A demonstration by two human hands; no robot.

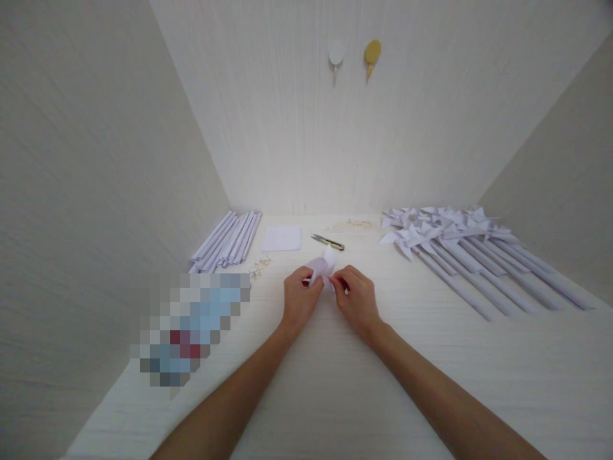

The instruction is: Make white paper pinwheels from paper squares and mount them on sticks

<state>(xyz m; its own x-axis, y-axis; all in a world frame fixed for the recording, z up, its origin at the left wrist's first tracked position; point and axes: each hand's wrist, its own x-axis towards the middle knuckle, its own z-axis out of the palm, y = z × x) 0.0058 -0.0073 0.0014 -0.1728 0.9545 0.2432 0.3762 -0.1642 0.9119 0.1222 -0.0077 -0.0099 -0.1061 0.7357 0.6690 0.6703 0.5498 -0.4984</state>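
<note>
Rolled sticks (228, 239) lie left of centre on the bench (335, 383), pinwheels (460, 246) right, scissors (328, 241) between, behind the hands (328, 297).

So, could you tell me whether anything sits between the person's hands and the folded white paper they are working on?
Nothing visible does. The left hand and right hand both already pinch the folded paper piece directly above the table. The scissors lie beyond it, apart.

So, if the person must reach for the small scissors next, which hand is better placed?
The right hand, probably. The scissors lie beyond it, slightly nearer than to the left hand. Both hands pinch the folded paper, so one must let go.
</note>
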